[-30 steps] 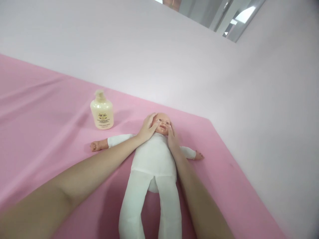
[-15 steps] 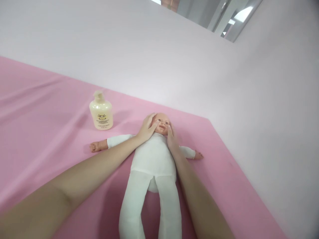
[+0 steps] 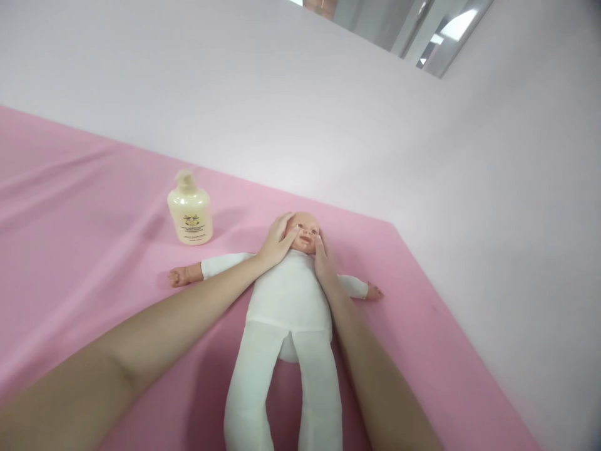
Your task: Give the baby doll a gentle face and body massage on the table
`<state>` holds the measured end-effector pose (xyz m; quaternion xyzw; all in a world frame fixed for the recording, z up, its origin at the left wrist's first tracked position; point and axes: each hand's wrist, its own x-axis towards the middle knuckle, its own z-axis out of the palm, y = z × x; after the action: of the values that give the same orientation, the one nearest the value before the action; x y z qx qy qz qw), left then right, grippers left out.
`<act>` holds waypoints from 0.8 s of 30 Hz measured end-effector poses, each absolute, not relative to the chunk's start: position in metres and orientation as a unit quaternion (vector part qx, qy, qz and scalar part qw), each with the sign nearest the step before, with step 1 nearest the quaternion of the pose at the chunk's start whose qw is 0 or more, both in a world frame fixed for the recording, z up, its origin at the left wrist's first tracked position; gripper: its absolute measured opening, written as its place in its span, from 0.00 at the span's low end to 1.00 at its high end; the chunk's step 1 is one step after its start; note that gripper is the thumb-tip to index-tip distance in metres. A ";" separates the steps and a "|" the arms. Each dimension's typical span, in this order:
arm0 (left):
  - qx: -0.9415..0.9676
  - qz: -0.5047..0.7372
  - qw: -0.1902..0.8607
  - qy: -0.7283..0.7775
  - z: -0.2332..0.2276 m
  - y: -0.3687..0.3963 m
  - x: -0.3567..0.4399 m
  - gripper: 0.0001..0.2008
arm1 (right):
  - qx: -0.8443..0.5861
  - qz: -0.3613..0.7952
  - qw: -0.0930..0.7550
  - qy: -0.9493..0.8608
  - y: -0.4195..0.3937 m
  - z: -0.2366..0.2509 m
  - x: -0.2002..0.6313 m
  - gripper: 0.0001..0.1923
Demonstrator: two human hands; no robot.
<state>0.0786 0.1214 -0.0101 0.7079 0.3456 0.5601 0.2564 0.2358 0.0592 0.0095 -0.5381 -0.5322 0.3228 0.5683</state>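
Note:
A baby doll (image 3: 288, 300) in a white cloth body lies on its back on a pink sheet (image 3: 84, 250), head away from me and arms spread. My left hand (image 3: 277, 241) cups the left side of the doll's head, fingers laid over its cheek. My right hand (image 3: 323, 258) presses against the other cheek. Both hands hold the head between them. My forearms run along either side of the doll's body.
A cream pump bottle (image 3: 190, 210) stands upright on the sheet, left of the doll's head. A pale pink wall (image 3: 328, 106) rises behind the sheet and along its right edge. The sheet stretches wide to the left.
The fingers of both hands have shifted very slightly on the doll's cheeks. The doll and the bottle stay in place.

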 end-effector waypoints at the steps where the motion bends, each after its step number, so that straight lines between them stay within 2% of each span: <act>1: 0.708 0.561 0.256 0.345 -0.010 0.121 0.079 0.26 | -0.539 0.323 0.568 -0.532 0.059 0.010 0.236 0.36; 11: 0.708 0.560 0.255 0.346 -0.010 0.121 0.078 0.26 | -0.525 0.324 0.564 -0.548 0.054 0.018 0.233 0.35; 24: 0.711 0.557 0.256 0.344 -0.006 0.119 0.076 0.26 | -0.549 0.308 0.564 -0.535 0.064 0.004 0.239 0.36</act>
<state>0.0764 0.1186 -0.0062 0.7114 0.3436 0.5570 0.2563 0.2389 0.0636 0.0037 -0.5487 -0.5347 0.3081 0.5640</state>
